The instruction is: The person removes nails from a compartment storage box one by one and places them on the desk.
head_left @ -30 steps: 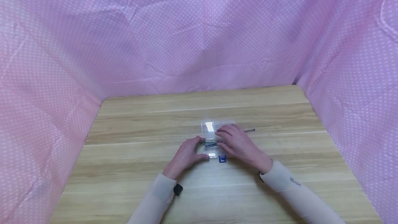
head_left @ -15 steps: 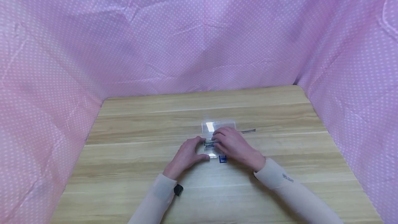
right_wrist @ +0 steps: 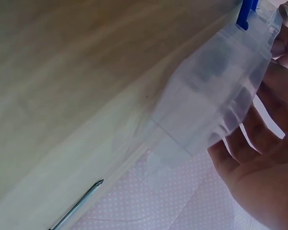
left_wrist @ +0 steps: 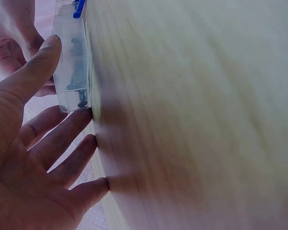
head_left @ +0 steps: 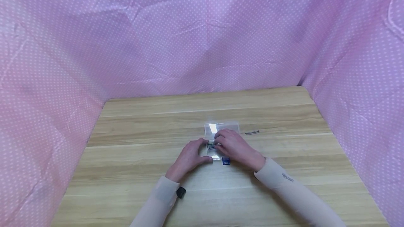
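A small clear plastic box [head_left: 215, 157] with its lid [head_left: 231, 126] swung back lies mid-table. Several nails [head_left: 212, 146] lie inside it. My left hand [head_left: 188, 156] holds the box's left end, thumb at the front wall and a fingertip at the far corner; the other fingers [left_wrist: 72, 160] spread toward the table. My right hand [head_left: 235, 146] reaches over the box from the right, fingers bent down among the nails. Its fingertips are partly hidden, and I cannot tell whether they pinch a nail. A blue latch [head_left: 226, 161] sits on the box's front side.
Loose nails [head_left: 252, 132] lie on the wooden table [head_left: 142, 171] right of the box; one nail [right_wrist: 79, 203] shows its point in the right wrist view. Pink dotted cloth [head_left: 202, 45] hangs behind and at both sides of the table.
My right hand has shifted left over the box, its fingers bending lower toward the nails. More of the loose nails on the right now shows. My left hand and the box have stayed in place.
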{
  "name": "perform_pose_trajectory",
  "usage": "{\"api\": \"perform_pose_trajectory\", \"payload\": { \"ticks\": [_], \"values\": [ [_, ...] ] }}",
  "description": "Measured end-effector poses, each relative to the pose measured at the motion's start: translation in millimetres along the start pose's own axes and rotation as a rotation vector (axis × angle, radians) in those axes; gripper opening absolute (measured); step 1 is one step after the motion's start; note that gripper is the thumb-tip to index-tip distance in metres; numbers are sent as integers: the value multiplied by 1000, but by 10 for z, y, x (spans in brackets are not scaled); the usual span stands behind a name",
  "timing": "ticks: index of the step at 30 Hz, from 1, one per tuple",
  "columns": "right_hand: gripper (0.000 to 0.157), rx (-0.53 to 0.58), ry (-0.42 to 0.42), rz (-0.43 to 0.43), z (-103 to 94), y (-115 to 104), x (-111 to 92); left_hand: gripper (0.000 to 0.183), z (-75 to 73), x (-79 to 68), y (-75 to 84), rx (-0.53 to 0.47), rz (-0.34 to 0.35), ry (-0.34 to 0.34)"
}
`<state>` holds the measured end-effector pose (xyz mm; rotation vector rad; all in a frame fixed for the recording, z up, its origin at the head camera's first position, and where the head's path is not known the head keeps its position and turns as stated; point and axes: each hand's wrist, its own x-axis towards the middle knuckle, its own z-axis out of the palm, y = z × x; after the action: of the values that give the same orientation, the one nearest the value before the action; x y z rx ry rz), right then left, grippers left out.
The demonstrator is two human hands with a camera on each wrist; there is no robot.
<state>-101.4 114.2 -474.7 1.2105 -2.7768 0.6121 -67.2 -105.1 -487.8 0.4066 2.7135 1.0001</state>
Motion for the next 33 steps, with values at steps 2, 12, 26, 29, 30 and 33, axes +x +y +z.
{"api": "perform_pose_trajectory", "payload": {
  "ticks": [2,12,26,29,30,33],
  "values": [
    [11,-12,-4,-2,6,5,8,64,2,2,-3,0,-1,1],
    [10,-14,-41,0,19,34,57,64,0,-6,-1,2,0,4],
    [10,-24,-75,-70,-5,95,104,65,16,-5,-1,9,17,11],
    [13,-35,-84,-73,-6,108,107,64,14,-10,6,9,25,16],
    [13,-39,-88,-74,-6,115,108,64,15,-10,7,10,25,15],
    [15,-52,-108,-74,-6,135,116,64,14,-13,12,11,19,13]
  ]
}}
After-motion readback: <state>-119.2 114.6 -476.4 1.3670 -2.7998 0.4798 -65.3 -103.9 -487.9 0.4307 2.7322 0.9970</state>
